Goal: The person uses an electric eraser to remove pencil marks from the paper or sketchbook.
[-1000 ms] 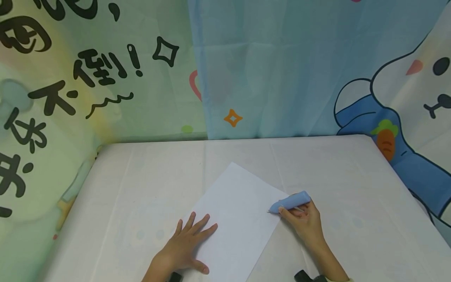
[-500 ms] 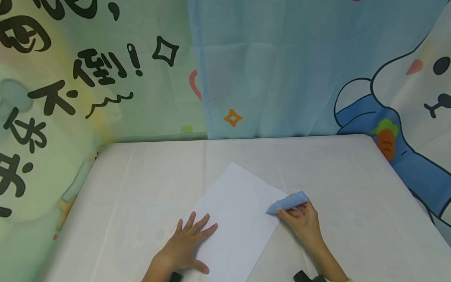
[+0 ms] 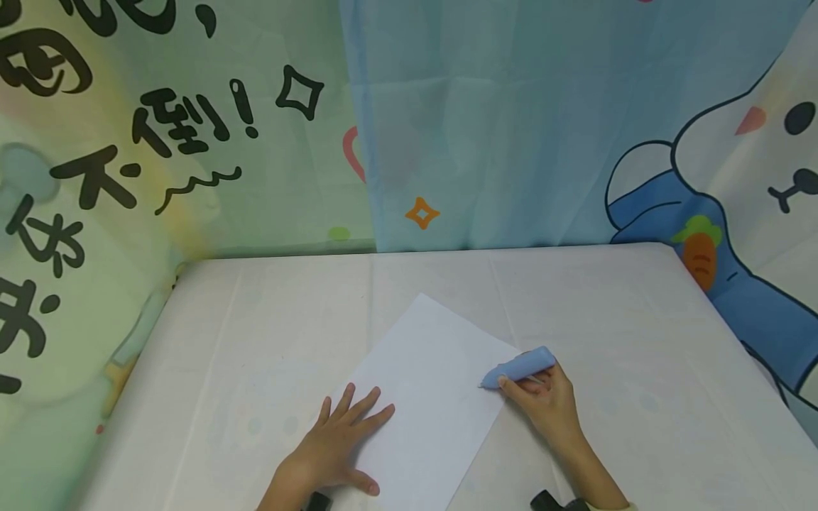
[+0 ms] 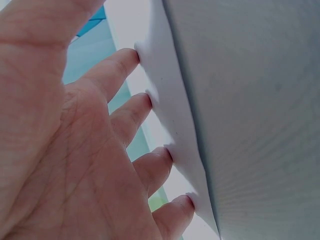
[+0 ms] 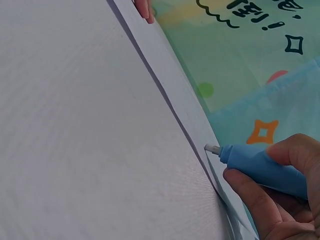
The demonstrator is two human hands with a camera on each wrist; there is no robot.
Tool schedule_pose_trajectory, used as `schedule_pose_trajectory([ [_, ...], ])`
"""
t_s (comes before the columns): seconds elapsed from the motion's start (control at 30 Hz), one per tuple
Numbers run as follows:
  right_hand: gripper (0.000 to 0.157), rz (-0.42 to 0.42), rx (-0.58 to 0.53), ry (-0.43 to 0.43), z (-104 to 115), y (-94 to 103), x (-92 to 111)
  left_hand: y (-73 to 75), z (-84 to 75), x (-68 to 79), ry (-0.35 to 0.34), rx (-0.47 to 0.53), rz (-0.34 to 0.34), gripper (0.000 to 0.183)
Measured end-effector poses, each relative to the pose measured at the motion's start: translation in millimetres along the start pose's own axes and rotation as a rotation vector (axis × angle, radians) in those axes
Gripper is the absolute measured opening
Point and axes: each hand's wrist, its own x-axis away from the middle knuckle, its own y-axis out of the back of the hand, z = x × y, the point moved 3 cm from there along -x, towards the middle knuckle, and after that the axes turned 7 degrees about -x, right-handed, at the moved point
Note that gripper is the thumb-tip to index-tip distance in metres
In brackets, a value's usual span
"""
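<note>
A white sheet of paper (image 3: 428, 369) lies turned at an angle on the table, one corner pointing away from me. My left hand (image 3: 339, 443) rests on its left edge with the fingers spread; in the left wrist view the fingertips (image 4: 165, 155) touch the paper. Near the sheet's right corner, my right hand (image 3: 552, 408) grips a thick, light blue pen-shaped tool (image 3: 519, 367) between thumb and fingers. Its narrow silvery tip (image 5: 212, 149) points left, down at the paper. From that tip a thin dark line runs along the sheet in the right wrist view.
A white cloth (image 3: 268, 333) covers the table. Behind stands a printed curtain (image 3: 479, 142) with black lettering and a cartoon rabbit (image 3: 741, 156). Dark wrist-camera mounts (image 3: 556, 501) show at the bottom edge.
My right hand has slid a little to the left with the blue pen-shaped tool, its tip moving farther in over the paper. The left hand and the sheet look unmoved.
</note>
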Motion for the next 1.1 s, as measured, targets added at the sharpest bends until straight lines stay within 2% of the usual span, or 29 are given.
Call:
schedule_pose_trajectory([
  [0.27,0.046,-0.002,0.012,-0.010,-1.2,2.5,-0.6,-0.3,-0.1,-0.3,0.001,0.005,0.003,0.106],
  [0.43,0.043,-0.021,0.070,-0.018,-1.3,5.5,-0.9,-0.9,0.2,-0.2,-0.001,0.007,0.002,0.106],
  [0.67,0.042,-0.027,0.033,-0.029,-1.2,7.7,-2.3,-1.0,0.6,-0.5,-0.004,0.009,0.006,0.105],
  [1.1,0.044,-0.019,0.061,-0.062,-0.9,3.2,-1.3,0.0,0.5,-0.4,0.003,0.001,0.006,0.106],
])
